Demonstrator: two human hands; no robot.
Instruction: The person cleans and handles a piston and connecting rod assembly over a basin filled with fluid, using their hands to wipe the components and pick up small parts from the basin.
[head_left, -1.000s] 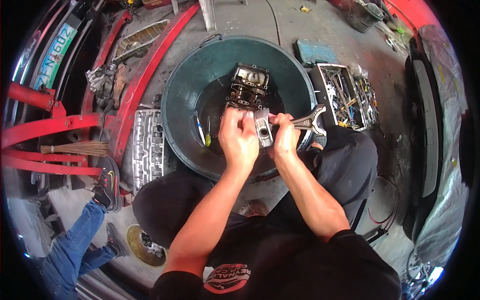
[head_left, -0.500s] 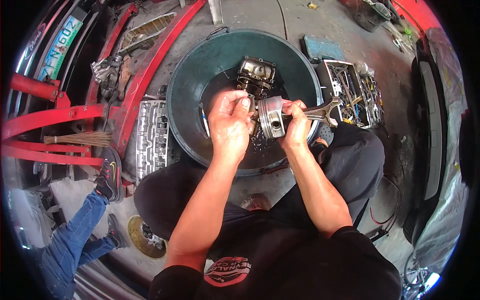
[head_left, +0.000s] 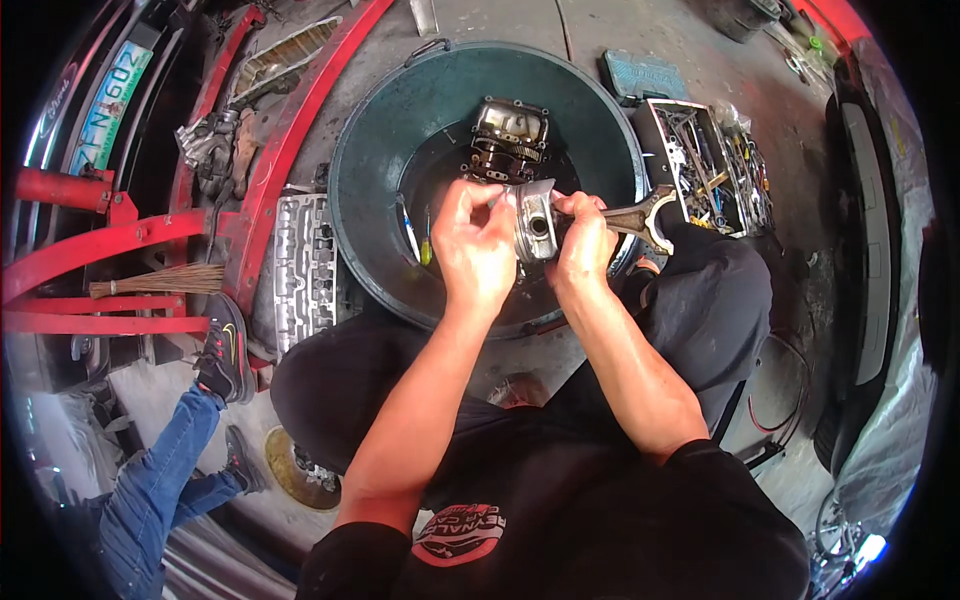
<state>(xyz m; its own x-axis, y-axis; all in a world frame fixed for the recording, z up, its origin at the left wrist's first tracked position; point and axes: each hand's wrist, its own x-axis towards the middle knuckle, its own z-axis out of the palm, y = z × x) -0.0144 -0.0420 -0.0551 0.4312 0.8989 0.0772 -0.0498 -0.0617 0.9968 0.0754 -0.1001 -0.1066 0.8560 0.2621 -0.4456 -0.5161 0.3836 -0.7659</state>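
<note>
A metal piston (head_left: 538,222) with ring grooves and a round pin hole is held between my hands above a dark green tub (head_left: 350,130). My right hand (head_left: 584,245) is closed round its right side, where the connecting rod (head_left: 634,218) sticks out to the right, ending in an open fork. From the left, my left hand (head_left: 476,245) presses its thumb and curled fingers against the piston's left face. Any small thing under those fingers is hidden. Just beyond, an oily engine assembly (head_left: 508,135) with gears sits in the tub.
In the tub's left side lies a yellow-green-handled tool (head_left: 426,250). A cylinder head (head_left: 303,265) lies left of the tub, near a red steel frame (head_left: 268,180). Toolboxes (head_left: 690,165) full of tools stand at the right. Another person's legs (head_left: 165,455) are at lower left.
My left hand has moved right, its fingers now against the piston. The piston has turned a little and shifted slightly left. The yellow-green tool has come into sight.
</note>
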